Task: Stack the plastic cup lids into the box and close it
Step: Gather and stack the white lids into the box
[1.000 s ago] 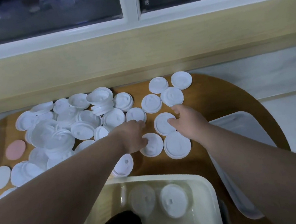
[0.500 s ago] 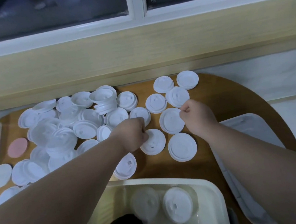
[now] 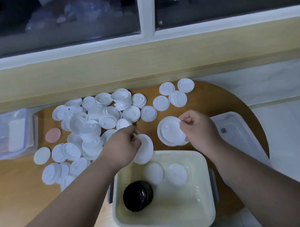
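Many white plastic cup lids point(image 3: 91, 126) lie scattered over the round wooden table point(image 3: 217, 99). My left hand point(image 3: 121, 147) pinches one white lid point(image 3: 145, 150), held tilted just above the far rim of the cream box point(image 3: 206, 190). My right hand point(image 3: 198, 128) grips another white lid point(image 3: 169, 133), lifted off the table beyond the box. Inside the open box lie two white lids point(image 3: 177, 174) and a stack of black lids point(image 3: 138, 196).
The box's clear cover point(image 3: 239, 134) lies on the table to the right. A clear lidded container point(image 3: 13, 133) stands at the far left, with a pink disc point(image 3: 53, 135) beside it. A window sill and wooden wall panel run behind the table.
Both hands took a lid each off the table and drew back toward the box. The camera view has pulled back, showing more of the box.
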